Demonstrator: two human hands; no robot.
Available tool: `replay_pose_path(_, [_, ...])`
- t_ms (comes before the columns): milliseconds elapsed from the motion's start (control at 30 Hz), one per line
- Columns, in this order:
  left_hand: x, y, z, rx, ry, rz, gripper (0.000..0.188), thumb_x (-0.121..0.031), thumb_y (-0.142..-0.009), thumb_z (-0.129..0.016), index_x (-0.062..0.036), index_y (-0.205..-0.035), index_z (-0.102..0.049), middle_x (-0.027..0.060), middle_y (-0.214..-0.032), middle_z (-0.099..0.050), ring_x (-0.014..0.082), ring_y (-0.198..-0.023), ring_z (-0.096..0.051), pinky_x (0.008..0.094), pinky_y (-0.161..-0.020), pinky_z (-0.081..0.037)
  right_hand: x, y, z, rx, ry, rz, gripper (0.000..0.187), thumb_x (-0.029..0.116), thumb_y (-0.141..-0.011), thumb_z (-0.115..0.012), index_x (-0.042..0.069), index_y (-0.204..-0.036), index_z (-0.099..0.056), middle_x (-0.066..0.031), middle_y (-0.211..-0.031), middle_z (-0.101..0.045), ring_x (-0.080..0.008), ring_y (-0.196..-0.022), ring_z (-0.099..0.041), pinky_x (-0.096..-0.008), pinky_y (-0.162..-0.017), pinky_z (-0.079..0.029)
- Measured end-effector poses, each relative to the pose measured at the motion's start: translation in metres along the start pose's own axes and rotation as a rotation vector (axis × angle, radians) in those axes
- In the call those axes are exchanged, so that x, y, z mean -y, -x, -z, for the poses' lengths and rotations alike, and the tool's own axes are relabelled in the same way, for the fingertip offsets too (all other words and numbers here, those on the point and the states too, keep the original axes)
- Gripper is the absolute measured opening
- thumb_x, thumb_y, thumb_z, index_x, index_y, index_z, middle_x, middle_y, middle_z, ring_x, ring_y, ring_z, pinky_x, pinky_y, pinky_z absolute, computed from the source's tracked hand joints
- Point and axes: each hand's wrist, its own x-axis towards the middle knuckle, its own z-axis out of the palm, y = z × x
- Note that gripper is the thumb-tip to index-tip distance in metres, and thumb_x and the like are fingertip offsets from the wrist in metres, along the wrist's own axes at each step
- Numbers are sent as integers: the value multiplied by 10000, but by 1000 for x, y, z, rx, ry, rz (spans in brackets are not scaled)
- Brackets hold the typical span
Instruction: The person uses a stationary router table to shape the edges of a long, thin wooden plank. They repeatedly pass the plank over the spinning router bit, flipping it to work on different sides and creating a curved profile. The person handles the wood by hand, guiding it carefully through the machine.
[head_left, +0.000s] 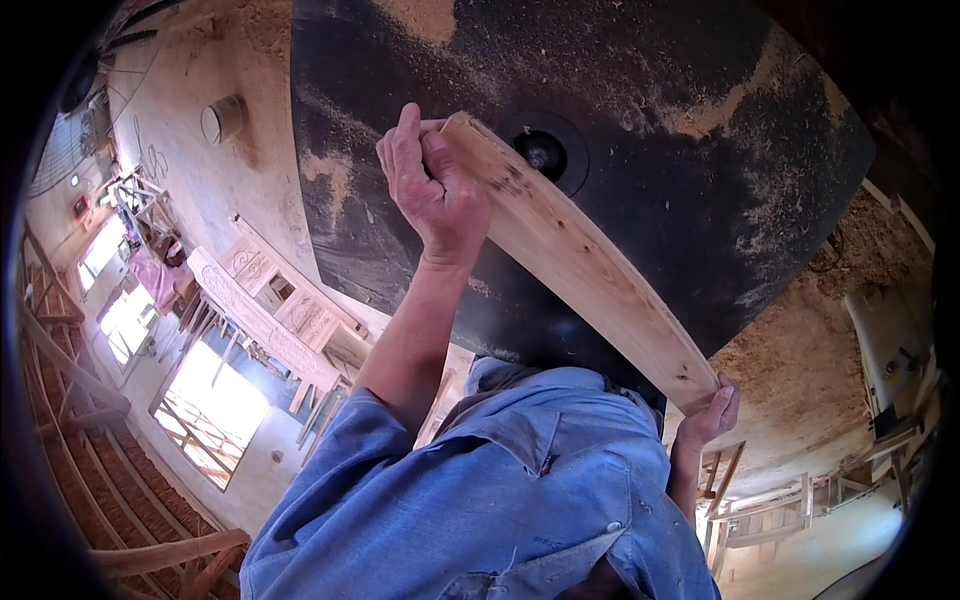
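Observation:
A long, pale wooden board (590,268) with a few dark knots slants from upper left to lower right across a dark machine table (640,130). My left hand (432,185) grips its far left end, with the index finger raised. Around the near right end, the fingers of my right hand (712,412) are closed. Just beyond the board's long edge sits a round black spindle (542,153) in a circular opening of the table. The board hides part of that opening's rim; whether it touches the spindle I cannot tell.
Sawdust (735,105) lies in patches on the table. A bucket-like container (223,119) stands on the floor at the left. Carved wooden panels (275,300) lean farther left, near bright windows (212,410). Wooden frames (770,515) stand at lower right.

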Motion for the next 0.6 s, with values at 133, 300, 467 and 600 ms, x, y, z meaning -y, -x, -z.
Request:
replay_pose_path(133, [-2,-1,-1,1,0,-1,341,60,-1017,-541,93,-1350,-607,114,-1018,-716,287,-972,-582,424,-962,-473,-2,2,-2,-9,-31,-14,399,263,-1118,-452,-46,-1102,-703,-128,-1040,-693,-244,-993,-632,-381,-931,-501])
replay_pose_path(300, [-4,-4,0,11,-25,-8,338,67,-1010,-535,102,-1337,-613,116,-999,-704,291,-964,-586,424,-966,-471,0,3,-1,2,-15,-17,397,262,-1120,-452,-47,-1107,-700,-130,-1046,-689,-243,-996,-627,-380,-933,-498])
replay_pose_path(467, [-1,-6,5,55,-114,22,363,-58,-1103,-525,97,-1422,-598,139,-1188,-692,225,-1080,-656,351,-995,-518,4,2,-3,5,2,-5,397,265,-1123,-457,-49,-1111,-700,-133,-1051,-691,-244,-1006,-627,-378,-943,-494])
replay_pose_path(600, [-1,-12,4,18,-101,41,349,-26,-1075,-526,104,-1389,-606,141,-1143,-696,260,-1065,-638,381,-1006,-504,8,1,-9,-28,7,-2,391,262,-1123,-468,-51,-1113,-701,-132,-1052,-693,-240,-1008,-624,-379,-943,-493])
